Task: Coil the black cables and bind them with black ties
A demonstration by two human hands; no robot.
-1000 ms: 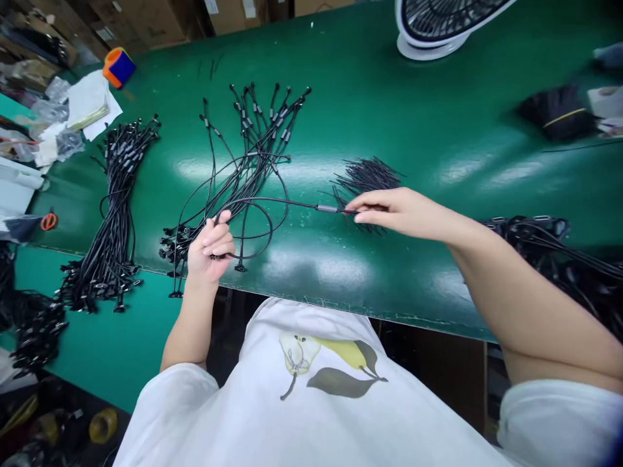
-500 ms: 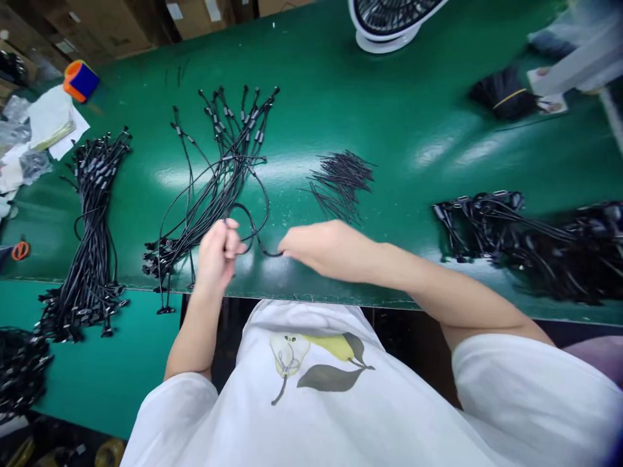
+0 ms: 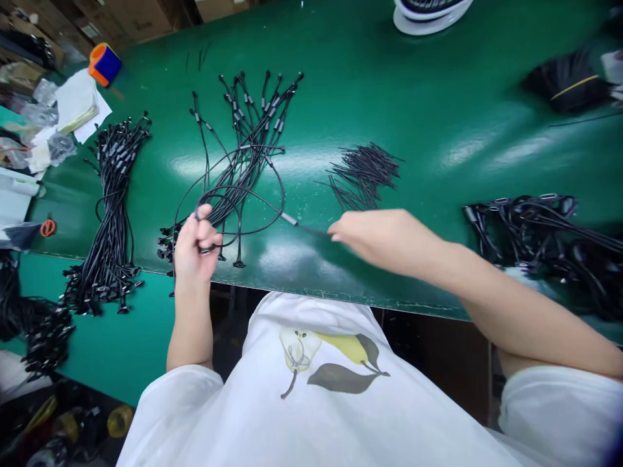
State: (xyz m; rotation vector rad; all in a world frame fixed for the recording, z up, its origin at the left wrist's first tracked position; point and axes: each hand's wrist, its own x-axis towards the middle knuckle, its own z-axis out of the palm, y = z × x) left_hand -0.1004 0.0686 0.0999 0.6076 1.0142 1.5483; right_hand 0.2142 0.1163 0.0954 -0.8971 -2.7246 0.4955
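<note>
My left hand [image 3: 197, 243] is closed in a fist around a black cable [image 3: 243, 188], which loops out over the table. With fingertips pinched, my right hand [image 3: 367, 237] grips the same cable's far end, drawn out to the right and blurred. A grey sleeve [image 3: 289, 219] shows on the stretch between the hands. Behind my left hand lies a loose pile of black cables [image 3: 256, 146] with grey sleeves and small connectors. Just beyond my right hand is a heap of thin black strips [image 3: 367, 168].
A gathered bundle of cables [image 3: 114, 207] lies at left, coiled cables [image 3: 520, 227] at right. Farther off are a white fan [image 3: 431, 23], a black bundle with a yellow band [image 3: 569, 84], papers [image 3: 78, 104] and an orange-and-blue object [image 3: 104, 65]. Orange-handled scissors [image 3: 48, 227] sit far left.
My hands have spread apart, the right one drawing the cable end to the right. The small loop between them has opened out. The whole view has shifted.
</note>
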